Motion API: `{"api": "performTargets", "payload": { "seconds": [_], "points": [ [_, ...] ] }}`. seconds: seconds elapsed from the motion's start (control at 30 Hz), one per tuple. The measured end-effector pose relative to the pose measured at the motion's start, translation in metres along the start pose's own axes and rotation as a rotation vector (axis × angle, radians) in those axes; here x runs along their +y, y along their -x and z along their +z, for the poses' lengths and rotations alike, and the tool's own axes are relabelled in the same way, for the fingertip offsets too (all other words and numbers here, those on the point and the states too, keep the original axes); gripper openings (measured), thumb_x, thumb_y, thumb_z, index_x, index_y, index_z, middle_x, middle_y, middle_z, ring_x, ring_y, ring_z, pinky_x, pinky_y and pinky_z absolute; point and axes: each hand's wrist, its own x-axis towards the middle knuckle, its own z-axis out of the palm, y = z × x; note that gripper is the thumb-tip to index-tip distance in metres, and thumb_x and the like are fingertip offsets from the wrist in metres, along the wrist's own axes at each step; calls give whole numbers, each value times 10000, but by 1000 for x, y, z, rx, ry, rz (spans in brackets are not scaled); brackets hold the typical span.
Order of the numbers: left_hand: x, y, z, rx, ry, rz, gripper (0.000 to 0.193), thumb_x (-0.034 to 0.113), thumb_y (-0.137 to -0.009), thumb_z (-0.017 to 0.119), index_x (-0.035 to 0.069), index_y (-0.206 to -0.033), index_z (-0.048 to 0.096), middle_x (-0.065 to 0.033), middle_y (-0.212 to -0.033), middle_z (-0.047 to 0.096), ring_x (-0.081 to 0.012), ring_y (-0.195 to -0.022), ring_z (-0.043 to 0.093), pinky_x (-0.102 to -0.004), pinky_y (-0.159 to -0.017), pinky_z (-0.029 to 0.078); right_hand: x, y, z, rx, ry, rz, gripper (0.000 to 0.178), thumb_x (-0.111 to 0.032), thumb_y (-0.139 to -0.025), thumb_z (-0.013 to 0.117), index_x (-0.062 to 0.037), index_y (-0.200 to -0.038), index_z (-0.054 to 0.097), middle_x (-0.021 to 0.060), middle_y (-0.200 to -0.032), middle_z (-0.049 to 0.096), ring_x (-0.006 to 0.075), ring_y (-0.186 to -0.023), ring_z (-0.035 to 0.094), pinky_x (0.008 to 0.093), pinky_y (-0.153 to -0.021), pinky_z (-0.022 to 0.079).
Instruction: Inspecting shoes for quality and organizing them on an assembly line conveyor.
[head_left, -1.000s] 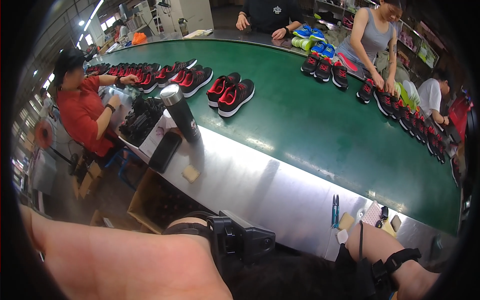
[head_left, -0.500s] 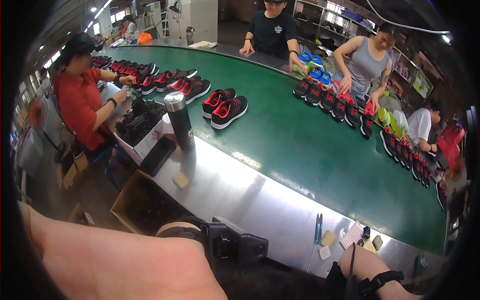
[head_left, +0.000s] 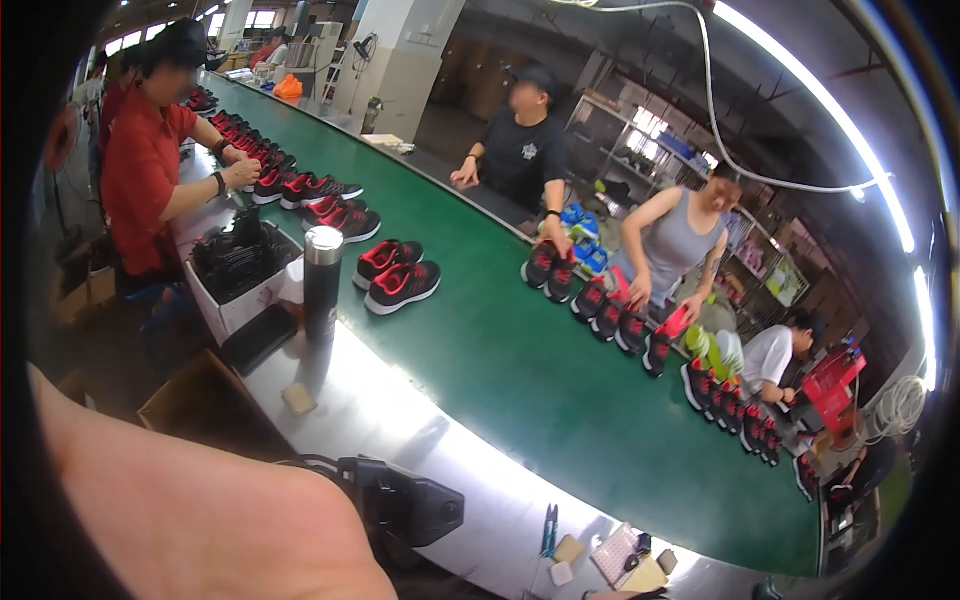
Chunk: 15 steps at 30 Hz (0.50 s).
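My left hand [head_left: 200, 500] fills the lower left corner, very close, its fingers outside the picture. Beside it is a black strapped device [head_left: 410, 500]. My right hand is not in view. On the green conveyor belt [head_left: 480, 340] stands a pair of black shoes [head_left: 400, 285] with red linings and white soles. Nearer me, on the shiny metal edge [head_left: 410, 430], are a dark bottle [head_left: 321, 290] with a silver lid, a black case [head_left: 260, 340] and a beige block [head_left: 298, 399]. Blue thread snips [head_left: 550, 530] lie by a small sponge [head_left: 569, 549] and a pink dotted pad [head_left: 615, 553].
A white box [head_left: 235, 300] of black parts stands at the left, near a co-worker in red [head_left: 150, 170]. Across the belt, two people [head_left: 520, 150] [head_left: 675, 240] handle a row of black and red shoes [head_left: 610, 318]. A cardboard box [head_left: 200, 400] sits below the metal edge.
My view has tilted up and turned, showing more ceiling. My right forearm has left the picture. Across the belt, the co-worker in black now has a hand on the shoes.
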Motion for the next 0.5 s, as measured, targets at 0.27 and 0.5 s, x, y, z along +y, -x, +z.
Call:
{"api": "performTargets", "payload": {
  "seconds": [0.27,0.5],
  "points": [
    [-11,35,24,-125,135,-88,339,362,-934,497,23,-937,511,-47,-839,419,-181,-820,429,-342,-725,377,10,-18,-34,1085,366,185,559,-466,-986,405,56,-1044,596,235,-1126,595,357,-1043,594,409,-902,482],
    [-14,76,43,-292,238,-215,336,361,-934,497,25,-925,509,-40,-821,410,-180,-812,420,-341,-725,368,12,-88,-47,1324,49,-426,492,-372,-1017,368,55,-919,592,203,-961,625,348,-929,621,376,-836,522]
  ]
}}
